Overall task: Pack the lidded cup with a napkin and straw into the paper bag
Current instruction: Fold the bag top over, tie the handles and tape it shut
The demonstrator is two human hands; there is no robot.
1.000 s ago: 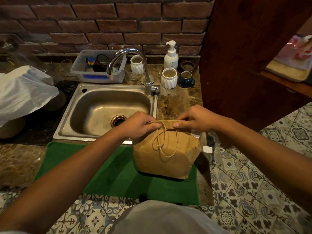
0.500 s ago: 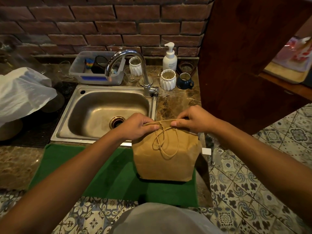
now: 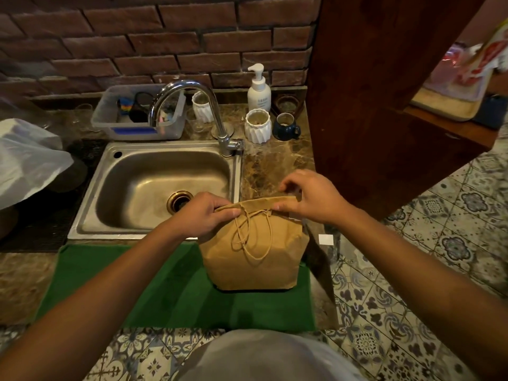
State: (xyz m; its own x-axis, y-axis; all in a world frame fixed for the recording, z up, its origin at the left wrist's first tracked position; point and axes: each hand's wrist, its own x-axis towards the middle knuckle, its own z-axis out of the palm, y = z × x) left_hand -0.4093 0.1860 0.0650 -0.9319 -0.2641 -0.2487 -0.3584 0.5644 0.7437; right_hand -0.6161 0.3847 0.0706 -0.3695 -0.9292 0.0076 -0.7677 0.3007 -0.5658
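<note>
A brown paper bag (image 3: 255, 254) stands upright on a green mat (image 3: 170, 292) at the counter's front, its top folded over and its twine handles hanging down the front face. My left hand (image 3: 204, 215) pinches the folded top at its left end. My right hand (image 3: 308, 198) pinches the fold at its right end, with some fingers lifted above the bag. The cup, napkin and straw are hidden from view.
A steel sink (image 3: 162, 185) with a curved tap (image 3: 192, 105) lies behind the bag. White ribbed cups (image 3: 257, 129), a blue mug (image 3: 286, 127), a soap pump bottle (image 3: 259, 89) and a plastic tub (image 3: 137, 116) line the brick wall. A wooden post (image 3: 384, 92) rises right; a white plastic bag (image 3: 27, 158) lies left.
Both hands stay on the bag's folded top. My right hand's fingers have lifted and spread a little above the fold. The bag has not moved on the mat.
</note>
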